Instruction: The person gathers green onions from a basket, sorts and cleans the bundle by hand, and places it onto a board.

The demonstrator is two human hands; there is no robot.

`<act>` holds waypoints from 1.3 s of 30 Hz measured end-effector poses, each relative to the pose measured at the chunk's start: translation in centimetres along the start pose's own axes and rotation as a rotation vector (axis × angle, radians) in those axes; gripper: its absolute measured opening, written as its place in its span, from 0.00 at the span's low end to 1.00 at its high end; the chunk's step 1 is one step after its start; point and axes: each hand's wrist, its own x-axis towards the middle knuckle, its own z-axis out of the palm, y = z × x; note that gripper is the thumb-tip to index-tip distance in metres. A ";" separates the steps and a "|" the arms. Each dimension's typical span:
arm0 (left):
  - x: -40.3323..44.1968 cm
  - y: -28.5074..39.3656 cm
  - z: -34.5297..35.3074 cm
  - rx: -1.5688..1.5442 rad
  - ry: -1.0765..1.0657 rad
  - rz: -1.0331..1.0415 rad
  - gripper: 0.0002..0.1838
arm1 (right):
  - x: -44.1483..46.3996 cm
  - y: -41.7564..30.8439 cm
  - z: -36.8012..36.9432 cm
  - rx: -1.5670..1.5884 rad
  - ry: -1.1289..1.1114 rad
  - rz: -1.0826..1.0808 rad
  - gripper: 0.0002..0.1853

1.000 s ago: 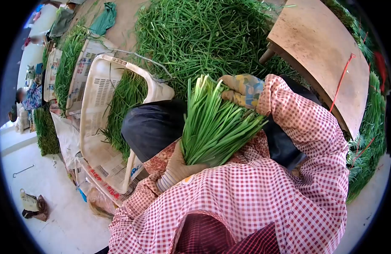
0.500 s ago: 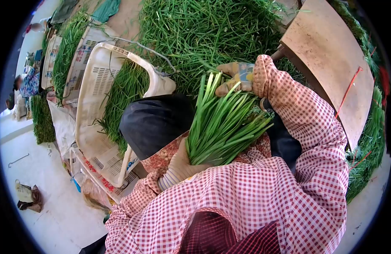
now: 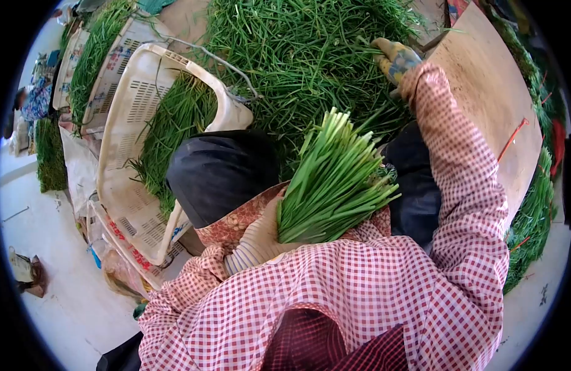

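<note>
A thick bunch of green chives (image 3: 335, 185) rests against my lap, its pale cut ends pointing up and away from me. My left hand (image 3: 267, 232), in a light glove with a striped cuff, is wrapped round the bunch's lower left side. Out at the right edge of a big heap of loose chives (image 3: 304, 55) is my right hand (image 3: 393, 60), in a yellow and blue patterned glove. Its fingers are bent together and point left; a thin blade seems to lie at their tips, blurred against the heap.
At my left leans a white plastic basket (image 3: 128, 139) with chives inside. More crates (image 3: 122, 74) carrying chives stand behind it. A brown board (image 3: 477, 80) slopes along my right, with red ties (image 3: 514, 137) and more greens (image 3: 529, 229) beyond. Another person (image 3: 37, 102) is far left.
My right hand has left the cut ends of the bunch and moved up and right over the heap. My left hand keeps its hold on the chives; the view has shifted slightly.
</note>
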 end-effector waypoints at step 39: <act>-3.0 1.5 -0.1 -0.228 -0.008 0.126 0.43 | -16.2 -5.4 3.7 0.650 0.015 -0.113 0.28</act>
